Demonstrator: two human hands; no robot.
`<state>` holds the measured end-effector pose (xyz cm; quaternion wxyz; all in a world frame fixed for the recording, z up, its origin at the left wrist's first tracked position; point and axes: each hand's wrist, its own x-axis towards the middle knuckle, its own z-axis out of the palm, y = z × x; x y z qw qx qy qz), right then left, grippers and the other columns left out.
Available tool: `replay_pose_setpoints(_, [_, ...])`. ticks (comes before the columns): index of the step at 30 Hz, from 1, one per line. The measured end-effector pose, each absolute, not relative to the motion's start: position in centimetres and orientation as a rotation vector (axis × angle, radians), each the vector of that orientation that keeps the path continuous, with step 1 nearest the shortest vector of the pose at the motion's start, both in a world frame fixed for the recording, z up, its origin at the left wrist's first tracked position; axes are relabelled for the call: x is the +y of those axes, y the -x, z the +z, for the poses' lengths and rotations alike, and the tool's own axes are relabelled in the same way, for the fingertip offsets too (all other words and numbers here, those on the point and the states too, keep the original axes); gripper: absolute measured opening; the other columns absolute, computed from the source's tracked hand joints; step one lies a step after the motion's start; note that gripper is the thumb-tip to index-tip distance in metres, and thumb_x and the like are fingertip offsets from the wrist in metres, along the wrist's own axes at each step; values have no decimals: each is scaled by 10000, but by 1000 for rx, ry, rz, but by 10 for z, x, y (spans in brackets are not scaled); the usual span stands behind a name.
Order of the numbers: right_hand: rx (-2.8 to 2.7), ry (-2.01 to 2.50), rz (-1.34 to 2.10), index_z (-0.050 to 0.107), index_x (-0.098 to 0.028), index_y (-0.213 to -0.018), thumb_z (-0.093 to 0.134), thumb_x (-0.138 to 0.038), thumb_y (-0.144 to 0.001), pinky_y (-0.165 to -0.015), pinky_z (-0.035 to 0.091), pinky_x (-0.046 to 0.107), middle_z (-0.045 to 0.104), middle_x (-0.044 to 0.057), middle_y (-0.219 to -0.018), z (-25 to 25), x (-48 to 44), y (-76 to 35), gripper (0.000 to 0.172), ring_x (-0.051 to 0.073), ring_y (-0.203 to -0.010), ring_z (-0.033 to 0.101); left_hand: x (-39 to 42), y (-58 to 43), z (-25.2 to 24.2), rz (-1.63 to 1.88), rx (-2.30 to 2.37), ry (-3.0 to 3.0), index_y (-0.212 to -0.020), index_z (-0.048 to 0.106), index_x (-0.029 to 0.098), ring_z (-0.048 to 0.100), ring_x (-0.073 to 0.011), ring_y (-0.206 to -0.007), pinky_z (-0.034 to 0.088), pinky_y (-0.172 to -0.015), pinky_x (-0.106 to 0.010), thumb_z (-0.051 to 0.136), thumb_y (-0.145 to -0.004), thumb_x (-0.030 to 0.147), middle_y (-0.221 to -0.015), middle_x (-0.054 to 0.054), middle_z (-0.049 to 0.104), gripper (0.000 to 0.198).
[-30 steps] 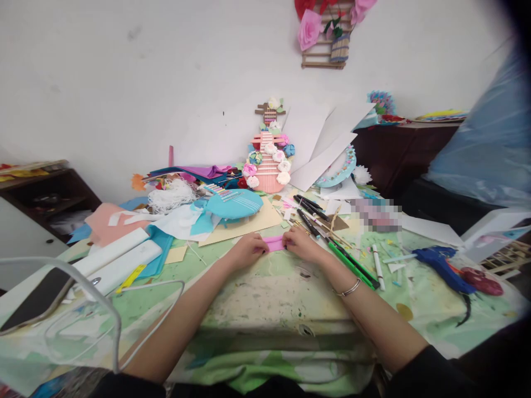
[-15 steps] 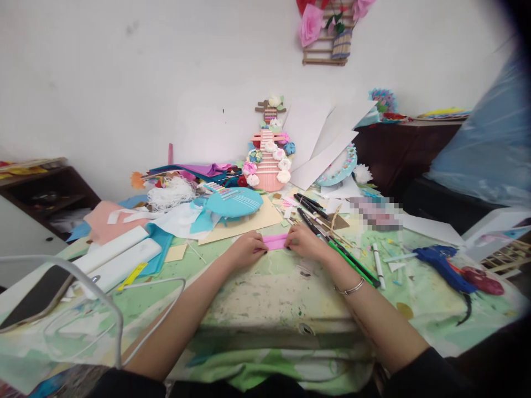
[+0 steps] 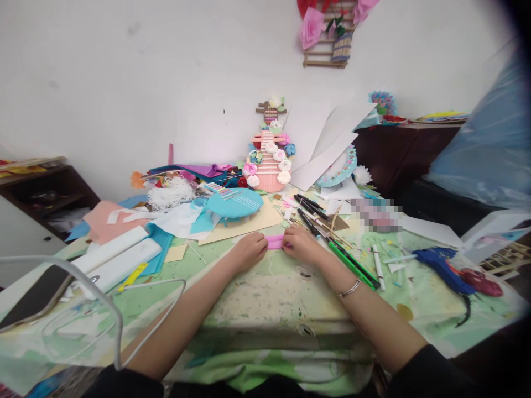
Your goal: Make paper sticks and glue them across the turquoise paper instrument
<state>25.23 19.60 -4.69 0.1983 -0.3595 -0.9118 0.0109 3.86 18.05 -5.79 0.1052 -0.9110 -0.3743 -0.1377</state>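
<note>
A narrow pink paper strip lies across the table in front of me, with a crease-like line along its length. My left hand is closed on its left end, fingers bent against the tabletop. On the other end my right hand is closed as well, its fingertips pressing the paper down. Both hands cover the ends of the strip. Just beyond my right hand lie several black pens and a green cutter-like tool.
A turquoise fan-shaped craft piece rests behind my left hand. The flower-covered pink instrument model leans on the wall. At right lies a blue glue gun; at left are white rolls and a looping white cable.
My right hand has shifted slightly left along the pink paper strip, so less of it shows. The strip looks flatter and more sharply edged. My left hand has barely moved.
</note>
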Motion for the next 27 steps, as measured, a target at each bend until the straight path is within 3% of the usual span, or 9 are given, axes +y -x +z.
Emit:
replay_pose_setpoints(8, [-2503,1107,153,605,-143,-716,560,-102,-750,-704,360,251,581,52,-759,-51,201,-255,70,157,-766,497,181,-37,-55,-408,-1302,2740,-811,556,151,481,-194,-815,390,-731,-322,389,-882,198,-843,-83,541,188])
replay_pose_setpoints(13, [-2464,1195,240,595,-149,-664,563,-132,-764,-686,352,252,586,35,-701,-52,205,-259,107,149,-714,498,186,-31,-62,-508,-1379,2801,-797,564,156,464,-195,-852,392,-773,-333,396,-881,248,-887,-85,499,209])
replay_pose_setpoints(27, [-2351,1340,318,624,-144,-693,599,-132,-731,-787,350,296,567,59,-779,-56,203,-255,46,186,-824,499,188,-32,-59,-442,-1817,2624,-680,593,154,469,-229,-893,381,-814,-365,503,-759,239,-892,-92,498,147])
